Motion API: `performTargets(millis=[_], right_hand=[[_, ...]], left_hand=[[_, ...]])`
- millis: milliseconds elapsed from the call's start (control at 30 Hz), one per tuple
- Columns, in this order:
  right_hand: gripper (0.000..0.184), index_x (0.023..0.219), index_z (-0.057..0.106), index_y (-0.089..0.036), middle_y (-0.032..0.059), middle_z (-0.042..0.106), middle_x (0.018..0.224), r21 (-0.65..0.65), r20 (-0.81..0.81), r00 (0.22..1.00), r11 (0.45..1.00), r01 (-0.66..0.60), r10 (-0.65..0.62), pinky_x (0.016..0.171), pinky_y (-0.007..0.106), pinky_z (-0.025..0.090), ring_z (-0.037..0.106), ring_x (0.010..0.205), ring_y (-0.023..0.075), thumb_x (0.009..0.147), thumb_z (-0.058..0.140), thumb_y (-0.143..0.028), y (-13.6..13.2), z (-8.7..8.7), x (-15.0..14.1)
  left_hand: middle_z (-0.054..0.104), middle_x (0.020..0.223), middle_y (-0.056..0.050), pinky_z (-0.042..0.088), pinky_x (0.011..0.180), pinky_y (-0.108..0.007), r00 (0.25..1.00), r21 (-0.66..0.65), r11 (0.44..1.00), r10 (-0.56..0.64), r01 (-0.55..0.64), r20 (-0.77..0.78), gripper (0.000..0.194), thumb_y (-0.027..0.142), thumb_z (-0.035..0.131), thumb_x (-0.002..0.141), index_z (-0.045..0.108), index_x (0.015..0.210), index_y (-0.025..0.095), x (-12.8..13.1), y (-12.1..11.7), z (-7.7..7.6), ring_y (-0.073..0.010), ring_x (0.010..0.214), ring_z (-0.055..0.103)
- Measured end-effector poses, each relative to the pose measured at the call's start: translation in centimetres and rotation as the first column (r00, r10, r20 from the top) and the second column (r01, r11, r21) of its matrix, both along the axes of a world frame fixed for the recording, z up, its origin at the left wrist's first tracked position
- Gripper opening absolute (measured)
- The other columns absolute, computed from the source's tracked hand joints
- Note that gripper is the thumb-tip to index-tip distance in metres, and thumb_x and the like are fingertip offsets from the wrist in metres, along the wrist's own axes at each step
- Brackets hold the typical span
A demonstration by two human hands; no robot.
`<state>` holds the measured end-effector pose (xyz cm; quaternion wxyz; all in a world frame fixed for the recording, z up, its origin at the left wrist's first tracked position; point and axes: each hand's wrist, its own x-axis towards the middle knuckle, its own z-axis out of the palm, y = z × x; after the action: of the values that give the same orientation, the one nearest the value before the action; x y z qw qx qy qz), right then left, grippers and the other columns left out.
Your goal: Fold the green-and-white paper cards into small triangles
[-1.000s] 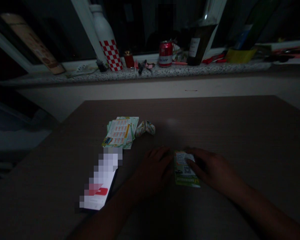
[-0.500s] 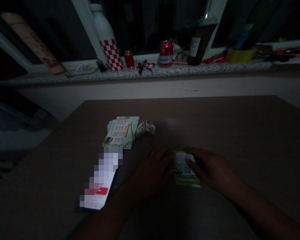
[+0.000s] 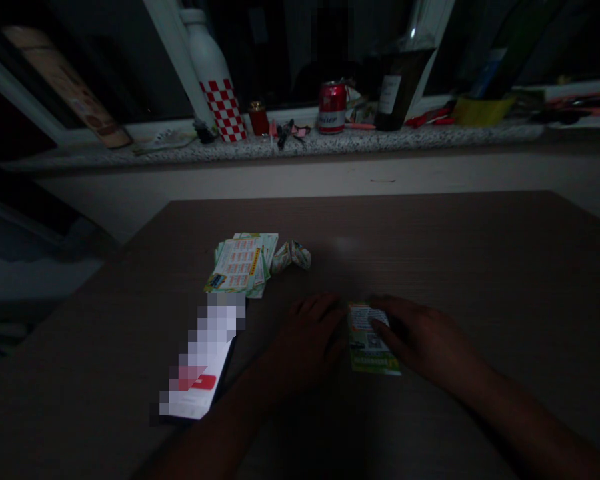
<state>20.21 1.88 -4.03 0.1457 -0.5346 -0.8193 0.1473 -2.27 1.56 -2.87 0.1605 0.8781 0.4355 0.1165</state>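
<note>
A small green-and-white printed ticket (image 3: 375,363) lies flat on the table, showing lines of text and a QR code. My right hand (image 3: 425,333) is at its upper right, with the thumb on its face and the forefinger along the top edge, holding that corner. Beside the ticket's left edge my left hand (image 3: 307,337) rests palm down on the table, fingers stretched out and holding nothing. Dim light hides whether its fingertips touch the ticket. To the left is a stack of similar tickets (image 3: 237,263), with a crumpled piece of the same paper (image 3: 299,255) at its right.
A lit phone (image 3: 193,400) lies left of my left forearm, its screen partly blurred out. Along the granite windowsill (image 3: 340,141) stand a red-checked white bottle (image 3: 223,100), a red can (image 3: 332,107), a dark bottle (image 3: 395,100) and other small items. The brown table (image 3: 455,247) meets the wall below.
Almost nothing differs. Both hands keep their places, and the ticket has barely shifted, if at all.
</note>
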Motion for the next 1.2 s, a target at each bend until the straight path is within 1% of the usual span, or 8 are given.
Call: performTargets(millis=[67,200,400,533,667,800,1000,1200], right_hand=[[0.032,0.119,0.058,-0.020,0.0090,0.070,0.111,0.013,0.007,1.000,1.000,0.008,-0.008,0.076,0.040,0.056,0.070,0.086,0.0247,0.092,0.045,-0.031,0.00,-0.19,0.06],[0.032,0.119,0.058,-0.020,0.0088,0.069,0.113,0.003,0.020,1.000,1.000,0.008,-0.008,0.078,0.041,0.055,0.069,0.088,0.0251,0.092,0.045,-0.032,-0.06,-0.22,0.02],[0.031,0.119,0.058,-0.021,0.0071,0.069,0.111,-0.015,0.022,1.000,1.000,0.015,-0.014,0.075,0.039,0.056,0.069,0.086,0.0243,0.092,0.046,-0.032,0.00,-0.02,-0.12],[0.030,0.118,0.058,-0.022,0.0068,0.069,0.110,-0.018,0.030,1.000,1.000,0.010,-0.009,0.074,0.039,0.056,0.069,0.084,0.0238,0.092,0.045,-0.032,-0.02,-0.02,-0.06],[0.032,0.120,0.057,-0.021,0.0073,0.068,0.114,0.002,0.022,1.000,1.000,0.006,-0.006,0.078,0.040,0.056,0.069,0.087,0.0235,0.092,0.045,-0.031,-0.06,-0.03,-0.04],[0.032,0.120,0.057,-0.022,0.0072,0.069,0.112,0.004,0.020,1.000,1.000,0.015,-0.015,0.075,0.039,0.056,0.069,0.083,0.0227,0.092,0.045,-0.032,0.00,-0.09,-0.05],[0.031,0.120,0.057,-0.022,0.0069,0.068,0.113,-0.010,0.028,1.000,1.000,0.002,-0.002,0.076,0.040,0.056,0.069,0.084,0.0232,0.092,0.046,-0.031,-0.03,0.03,-0.14],[0.031,0.119,0.057,-0.022,0.0077,0.068,0.112,-0.008,0.038,0.999,1.000,0.014,-0.014,0.074,0.041,0.056,0.070,0.083,0.0241,0.092,0.046,-0.032,-0.06,-0.02,-0.12]], left_hand=[[0.043,0.142,-0.010,0.029,0.110,-0.044,1.000,-0.002,1.000,0.008,-0.008,-0.001,0.046,0.031,0.048,0.091,0.043,0.134,0.017,-0.05,0.02,-0.12,-0.0243,0.132,0.036],[0.042,0.143,-0.010,0.030,0.110,-0.043,1.000,0.011,1.000,0.012,-0.012,0.000,0.047,0.031,0.049,0.091,0.042,0.135,0.016,-0.13,-0.02,-0.29,-0.0240,0.132,0.035],[0.043,0.142,-0.010,0.030,0.110,-0.043,1.000,0.012,1.000,0.006,-0.006,-0.009,0.047,0.031,0.050,0.090,0.043,0.134,0.015,-0.03,0.04,-0.16,-0.0239,0.132,0.036],[0.043,0.142,-0.010,0.030,0.110,-0.043,1.000,0.009,1.000,0.005,-0.005,-0.008,0.047,0.031,0.050,0.090,0.043,0.134,0.017,-0.05,0.09,-0.16,-0.0241,0.132,0.036],[0.042,0.143,-0.009,0.030,0.111,-0.043,1.000,0.000,1.000,0.009,-0.009,-0.017,0.047,0.031,0.050,0.090,0.043,0.135,0.017,-0.05,0.00,-0.04,-0.0238,0.132,0.035],[0.043,0.143,-0.009,0.030,0.111,-0.043,1.000,-0.007,1.000,0.014,-0.015,-0.022,0.046,0.030,0.049,0.091,0.044,0.134,0.016,0.02,-0.05,0.15,-0.0235,0.132,0.036],[0.043,0.143,-0.010,0.031,0.110,-0.044,1.000,0.008,1.000,0.008,-0.007,-0.023,0.047,0.032,0.050,0.090,0.043,0.134,0.016,0.02,0.03,-0.06,-0.0244,0.132,0.036],[0.044,0.141,-0.008,0.031,0.110,-0.043,1.000,0.018,1.000,0.003,-0.003,0.003,0.045,0.031,0.050,0.091,0.043,0.134,0.018,-0.08,-0.08,-0.10,-0.0231,0.131,0.037]])
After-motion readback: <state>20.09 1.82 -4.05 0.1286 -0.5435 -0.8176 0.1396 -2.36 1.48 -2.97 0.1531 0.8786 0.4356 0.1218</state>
